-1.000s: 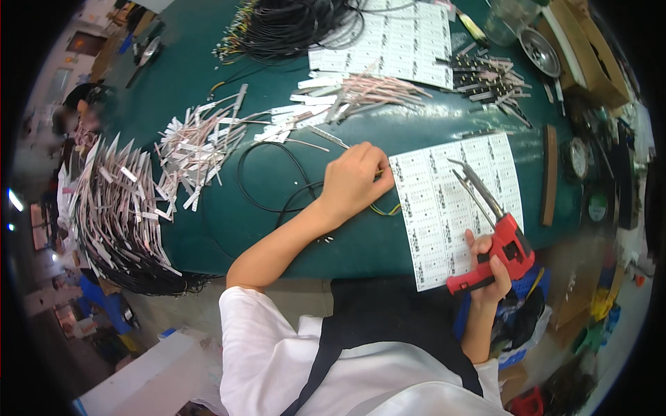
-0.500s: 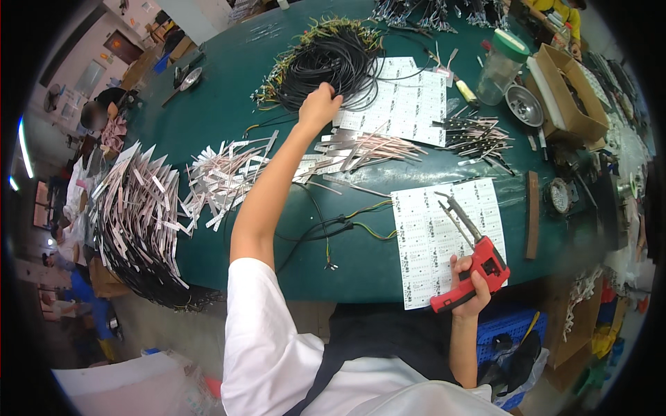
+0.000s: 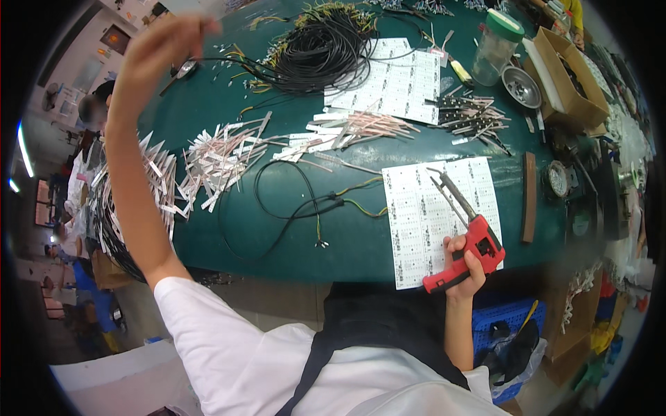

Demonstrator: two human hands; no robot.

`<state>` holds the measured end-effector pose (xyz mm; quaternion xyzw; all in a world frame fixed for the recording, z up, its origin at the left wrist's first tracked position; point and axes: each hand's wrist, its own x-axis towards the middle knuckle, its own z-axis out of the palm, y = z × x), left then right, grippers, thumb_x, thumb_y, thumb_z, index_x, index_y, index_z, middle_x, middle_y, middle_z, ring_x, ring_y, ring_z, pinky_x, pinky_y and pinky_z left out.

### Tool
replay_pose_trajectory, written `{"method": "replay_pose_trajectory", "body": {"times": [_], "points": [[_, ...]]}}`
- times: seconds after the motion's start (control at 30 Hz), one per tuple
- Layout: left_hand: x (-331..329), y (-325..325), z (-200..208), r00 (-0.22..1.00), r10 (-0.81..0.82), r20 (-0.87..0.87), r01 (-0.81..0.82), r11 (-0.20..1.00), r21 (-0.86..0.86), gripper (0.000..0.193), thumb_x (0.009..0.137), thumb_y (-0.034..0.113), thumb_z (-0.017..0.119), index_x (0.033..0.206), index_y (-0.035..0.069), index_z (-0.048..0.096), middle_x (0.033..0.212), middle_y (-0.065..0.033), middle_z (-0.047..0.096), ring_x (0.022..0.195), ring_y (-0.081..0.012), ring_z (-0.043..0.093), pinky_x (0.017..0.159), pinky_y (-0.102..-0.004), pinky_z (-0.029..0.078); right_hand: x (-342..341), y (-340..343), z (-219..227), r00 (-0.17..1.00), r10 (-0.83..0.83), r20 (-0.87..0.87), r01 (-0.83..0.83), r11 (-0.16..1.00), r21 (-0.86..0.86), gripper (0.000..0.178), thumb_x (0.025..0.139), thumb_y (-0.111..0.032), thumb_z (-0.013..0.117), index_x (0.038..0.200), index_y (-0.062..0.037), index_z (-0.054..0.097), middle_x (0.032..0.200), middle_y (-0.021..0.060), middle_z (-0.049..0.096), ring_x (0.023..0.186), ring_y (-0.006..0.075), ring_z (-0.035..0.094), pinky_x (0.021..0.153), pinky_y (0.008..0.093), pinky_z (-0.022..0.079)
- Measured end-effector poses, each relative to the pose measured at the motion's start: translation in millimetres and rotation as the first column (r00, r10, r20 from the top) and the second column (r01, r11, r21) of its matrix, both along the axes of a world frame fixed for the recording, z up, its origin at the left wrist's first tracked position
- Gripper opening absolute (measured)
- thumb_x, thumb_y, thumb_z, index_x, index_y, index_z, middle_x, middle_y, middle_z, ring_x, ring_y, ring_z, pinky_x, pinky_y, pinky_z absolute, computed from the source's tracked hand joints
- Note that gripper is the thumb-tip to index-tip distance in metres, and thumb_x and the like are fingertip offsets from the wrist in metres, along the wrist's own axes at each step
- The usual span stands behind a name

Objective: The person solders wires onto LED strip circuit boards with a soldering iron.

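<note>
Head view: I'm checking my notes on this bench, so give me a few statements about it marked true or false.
1. The right hand grips a red pistol-shaped tool. True.
2. The left hand rests flat on the table. False: it is raised high above the green table.
3. The tool's tip lies over a white printed sheet. True.
4. The black cable coil sits at the table's near edge. False: it lies at the far side.

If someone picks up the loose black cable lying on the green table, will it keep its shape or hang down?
The black cable would probably droop: it is thin and lies in loose loops. It looks light. Its split wire ends might drag or snag on the paper sheet beside them.
</note>
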<state>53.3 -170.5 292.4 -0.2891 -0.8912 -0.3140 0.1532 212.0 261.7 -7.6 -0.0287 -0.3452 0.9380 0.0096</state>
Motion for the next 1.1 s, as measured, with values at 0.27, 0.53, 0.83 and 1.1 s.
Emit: {"method": "replay_pose_trajectory", "body": {"times": [0.27,0.53,0.83,1.1], "points": [[152,-35,-113,0.575,0.277,0.770,0.198,0.866,-0.460,0.023,0.073,0.004,0.069,0.094,0.012,0.075,0.086,-0.0071,0.065,0.084,-0.0240,0.062,0.077,-0.0363,0.049,0,4,-2,0.999,0.041,-0.009,-0.041,0.999,0.009,0.042,0.082,-0.014,0.057,0.118,0.0050,0.046,0.093,0.0095,0.054,0.093,0.0193,0.052,0.101,0.0397,0.037],[169,56,-198,0.812,0.392,0.432,-0.326,0.919,-0.221,0.010,0.086,0.007,0.062,0.095,0.004,0.065,0.090,-0.0109,0.062,0.084,-0.0283,0.063,0.073,-0.0349,0.049,-3,6,-3,0.995,0.095,-0.015,-0.095,0.995,0.032,0.038,0.082,-0.013,0.056,0.114,0.0042,0.045,0.094,0.0097,0.051,0.093,0.0203,0.049,0.104,0.0405,0.034],[145,123,-260,0.863,0.467,0.193,-0.410,0.871,-0.271,0.014,0.081,0.015,0.070,0.086,0.007,0.060,0.081,-0.0068,0.057,0.075,-0.0250,0.059,0.066,-0.0360,0.049,18,6,8,0.990,0.112,-0.090,-0.108,0.993,0.044,0.053,0.080,-0.017,0.060,0.125,0.0038,0.041,0.092,0.0075,0.051,0.089,0.0193,0.048,0.096,0.0409,0.038],[131,174,-257,0.686,0.079,0.723,-0.444,0.833,0.331,0.011,0.087,0.005,0.066,0.097,0.000,0.065,0.086,-0.0006,0.062,0.069,-0.0062,0.058,0.059,-0.0189,0.047,53,15,21,0.988,0.141,-0.068,-0.098,0.895,0.435,0.077,0.082,-0.015,0.063,0.142,0.0135,0.024,0.091,0.0167,0.062,0.086,0.0259,0.062,0.083,0.0413,0.052]]}}
